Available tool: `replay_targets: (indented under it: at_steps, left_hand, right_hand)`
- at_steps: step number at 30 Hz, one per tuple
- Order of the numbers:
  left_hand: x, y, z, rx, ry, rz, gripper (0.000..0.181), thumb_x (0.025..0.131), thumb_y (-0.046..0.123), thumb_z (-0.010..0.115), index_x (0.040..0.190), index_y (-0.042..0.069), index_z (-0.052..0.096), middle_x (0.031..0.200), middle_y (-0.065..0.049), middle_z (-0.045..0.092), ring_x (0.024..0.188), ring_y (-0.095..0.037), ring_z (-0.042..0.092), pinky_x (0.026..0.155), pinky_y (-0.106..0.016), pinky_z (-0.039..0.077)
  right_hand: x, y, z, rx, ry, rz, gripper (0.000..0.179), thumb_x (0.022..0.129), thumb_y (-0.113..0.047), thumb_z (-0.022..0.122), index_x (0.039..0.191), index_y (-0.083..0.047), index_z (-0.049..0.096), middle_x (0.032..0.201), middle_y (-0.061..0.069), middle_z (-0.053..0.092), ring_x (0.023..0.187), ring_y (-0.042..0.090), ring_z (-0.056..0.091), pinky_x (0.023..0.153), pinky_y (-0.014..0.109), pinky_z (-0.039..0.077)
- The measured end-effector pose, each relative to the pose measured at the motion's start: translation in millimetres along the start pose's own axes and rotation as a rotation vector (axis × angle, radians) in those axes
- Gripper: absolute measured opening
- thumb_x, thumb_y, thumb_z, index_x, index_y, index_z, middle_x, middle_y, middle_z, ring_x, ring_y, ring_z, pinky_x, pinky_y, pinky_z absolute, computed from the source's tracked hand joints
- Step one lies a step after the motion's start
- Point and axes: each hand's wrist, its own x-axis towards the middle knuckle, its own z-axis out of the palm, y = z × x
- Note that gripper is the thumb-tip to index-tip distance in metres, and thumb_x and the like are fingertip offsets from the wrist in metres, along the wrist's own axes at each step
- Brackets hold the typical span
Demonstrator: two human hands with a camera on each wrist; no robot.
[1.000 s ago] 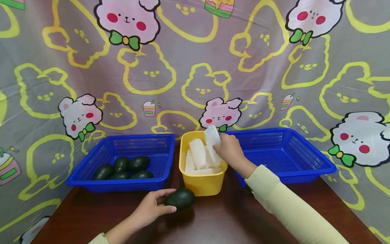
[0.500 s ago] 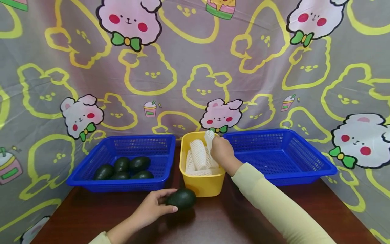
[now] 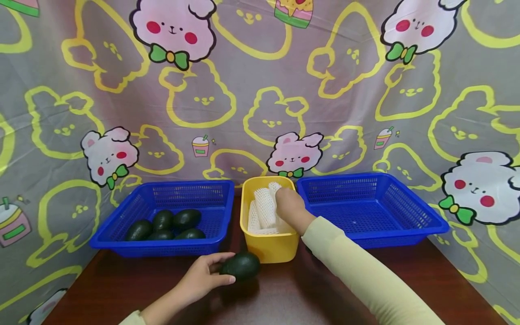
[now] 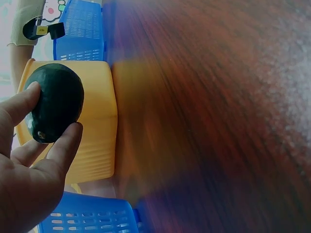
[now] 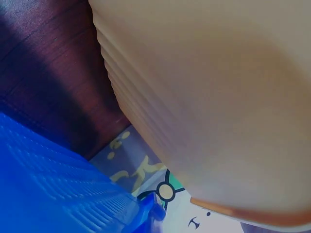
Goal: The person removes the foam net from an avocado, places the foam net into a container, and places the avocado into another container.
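Note:
My left hand (image 3: 203, 276) grips a dark green avocado (image 3: 240, 265) between thumb and fingers, above the table in front of the yellow bin (image 3: 271, 249). In the left wrist view the avocado (image 4: 56, 102) shows its stem end toward the palm. My right hand (image 3: 291, 208) reaches into the yellow bin and holds a white foam net sleeve (image 3: 274, 186), whose upper end pokes out beside the knuckles; its fingertips are hidden. Other foam net sleeves (image 3: 265, 208) lie in the bin. The right wrist view shows only the bin's side wall (image 5: 209, 107), not the hand.
On the left stands a blue basket (image 3: 162, 248) with several avocados (image 3: 187, 219). Another blue basket (image 3: 365, 212) stands right of the bin, nothing visible in it. A patterned cloth (image 3: 227, 135) hangs behind the brown table (image 3: 284, 298).
My right hand has moved left and down into the yellow bin, lowering the foam net sleeve among the others. The left hand and its avocado have stayed nearly still.

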Motion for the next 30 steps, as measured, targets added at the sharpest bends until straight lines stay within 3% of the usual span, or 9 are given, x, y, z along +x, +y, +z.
replay_targets:
  at_steps: [5, 11, 14, 17, 23, 30]
  left_hand:
    - [-1.5, -0.5, -1.2, -0.013, -0.002, -0.006, 0.054, 0.083, 0.009, 0.077, 0.128, -0.010, 0.055, 0.117, -0.021, 0.062, 0.102, -0.026, 0.064, 0.078, -0.027, 0.053]
    - [-2.5, -2.2, -1.9, -0.024, -0.003, 0.004, 0.055, 0.082, 0.008, 0.077, 0.128, -0.012, 0.054, 0.116, -0.022, 0.062, 0.102, -0.027, 0.064, 0.078, -0.027, 0.053]
    - [-2.9, -3.1, -1.8, -0.027, -0.001, 0.004, 0.056, 0.082, 0.007, 0.077, 0.128, -0.012, 0.054, 0.116, -0.022, 0.062, 0.102, -0.028, 0.064, 0.078, -0.027, 0.053]
    - [-3.3, -3.5, -2.0, -0.029, 0.000, 0.003, 0.055, 0.082, 0.007, 0.077, 0.128, -0.012, 0.053, 0.117, -0.023, 0.061, 0.102, -0.028, 0.064, 0.078, -0.027, 0.053]
    - [-3.2, -2.7, -3.6, -0.015, 0.011, 0.006, 0.056, 0.081, 0.008, 0.077, 0.128, -0.012, 0.054, 0.116, -0.022, 0.062, 0.101, -0.028, 0.064, 0.078, -0.027, 0.053]
    - [-3.8, -2.0, -6.0, -0.002, 0.021, 0.021, 0.056, 0.081, 0.007, 0.077, 0.128, -0.012, 0.054, 0.116, -0.023, 0.062, 0.100, -0.027, 0.064, 0.078, -0.026, 0.053]
  right_hand:
    - [0.0, -2.8, 1.6, 0.075, -0.093, 0.003, 0.026, 0.088, -0.029, 0.072, 0.082, -0.005, 0.062, 0.077, 0.006, 0.060, 0.069, 0.022, 0.058, 0.064, 0.036, 0.052]
    - [2.4, -6.0, 7.2, 0.109, -0.170, 0.025, 0.047, 0.096, -0.046, 0.057, 0.103, 0.000, 0.067, 0.085, 0.009, 0.064, 0.075, 0.023, 0.059, 0.072, 0.035, 0.050]
    - [2.2, -8.2, 8.9, 0.090, -0.178, -0.006, 0.057, 0.103, -0.046, 0.039, 0.114, 0.004, 0.065, 0.101, 0.015, 0.067, 0.089, 0.028, 0.062, 0.086, 0.040, 0.049]
    - [1.1, -9.8, 8.8, 0.075, -0.166, -0.034, 0.057, 0.106, -0.039, 0.029, 0.114, 0.006, 0.063, 0.109, 0.019, 0.066, 0.096, 0.030, 0.062, 0.091, 0.042, 0.047]
    - [-1.3, -10.3, 3.8, 0.057, -0.146, -0.020, 0.046, 0.106, -0.033, 0.035, 0.103, 0.003, 0.064, 0.096, 0.014, 0.066, 0.080, 0.025, 0.060, 0.076, 0.040, 0.051]
    - [-2.1, -8.3, -0.7, 0.034, -0.122, 0.003, 0.047, 0.105, -0.036, 0.037, 0.102, 0.002, 0.065, 0.097, 0.014, 0.066, 0.079, 0.025, 0.061, 0.073, 0.041, 0.053]
